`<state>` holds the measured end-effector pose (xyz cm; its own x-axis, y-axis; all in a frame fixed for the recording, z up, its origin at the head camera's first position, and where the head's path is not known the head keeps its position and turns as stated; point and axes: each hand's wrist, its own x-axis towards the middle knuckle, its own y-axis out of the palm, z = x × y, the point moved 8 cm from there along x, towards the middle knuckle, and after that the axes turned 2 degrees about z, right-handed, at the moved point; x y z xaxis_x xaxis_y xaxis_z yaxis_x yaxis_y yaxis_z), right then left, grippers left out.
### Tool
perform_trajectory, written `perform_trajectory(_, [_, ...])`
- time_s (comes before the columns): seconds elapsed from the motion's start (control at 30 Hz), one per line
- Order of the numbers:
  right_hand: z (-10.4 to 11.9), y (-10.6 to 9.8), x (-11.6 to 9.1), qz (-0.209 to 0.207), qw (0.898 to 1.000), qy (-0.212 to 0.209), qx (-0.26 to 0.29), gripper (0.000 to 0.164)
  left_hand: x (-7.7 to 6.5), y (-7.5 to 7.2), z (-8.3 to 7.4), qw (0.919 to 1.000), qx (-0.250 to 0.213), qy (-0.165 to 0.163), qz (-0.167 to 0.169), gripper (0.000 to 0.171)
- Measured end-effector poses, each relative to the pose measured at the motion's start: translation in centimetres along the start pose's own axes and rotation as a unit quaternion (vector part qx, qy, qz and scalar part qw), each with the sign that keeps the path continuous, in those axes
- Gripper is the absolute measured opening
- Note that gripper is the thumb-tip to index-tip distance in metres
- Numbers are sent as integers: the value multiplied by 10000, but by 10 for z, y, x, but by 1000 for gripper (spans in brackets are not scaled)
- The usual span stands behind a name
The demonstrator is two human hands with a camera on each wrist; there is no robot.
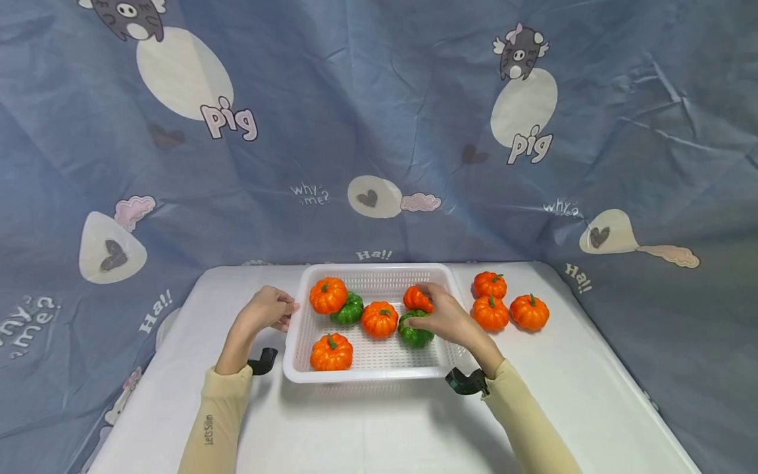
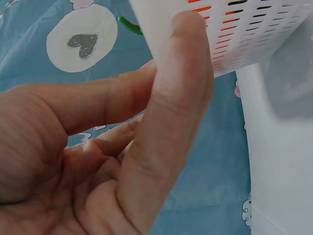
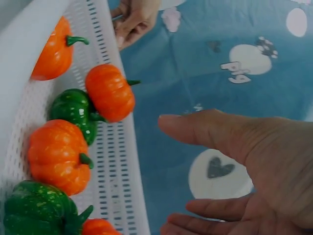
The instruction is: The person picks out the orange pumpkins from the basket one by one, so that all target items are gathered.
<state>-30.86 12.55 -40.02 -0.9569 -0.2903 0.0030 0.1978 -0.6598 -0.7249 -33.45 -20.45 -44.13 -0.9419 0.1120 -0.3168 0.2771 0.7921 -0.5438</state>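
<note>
A white perforated plastic basket holds several small toy pumpkins, some orange, some green. My left hand pinches its left rim; in the left wrist view a finger presses the outer wall. Over the basket's right side reaches my right hand, above a green pumpkin and beside an orange pumpkin. From the right wrist, the thumb and fingers look spread apart with nothing between them. Another orange pumpkin sits mid-basket, and one orange pumpkin leans on a green pumpkin.
Three orange pumpkins stand right of the basket on the white table, the outermost orange pumpkin nearest the table's right edge. One more orange pumpkin lies at the basket's front left. A blue printed cloth hangs behind.
</note>
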Motion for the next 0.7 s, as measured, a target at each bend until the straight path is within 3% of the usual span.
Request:
perform_trajectory(0.2, [4,15,20,446,9988,-215,-3,81,0,0,0,10000,-24,27,-27,38])
perform_trajectory(0.53, [3,30,44,770,9966,-270,-131,79,-2,1,-1,10000,-75,41,-37,37])
perform_trajectory(0.7, [-1,49,56,1165,9930,-189,-103,79,-3,0,-1,10000,-79,30,-34,37])
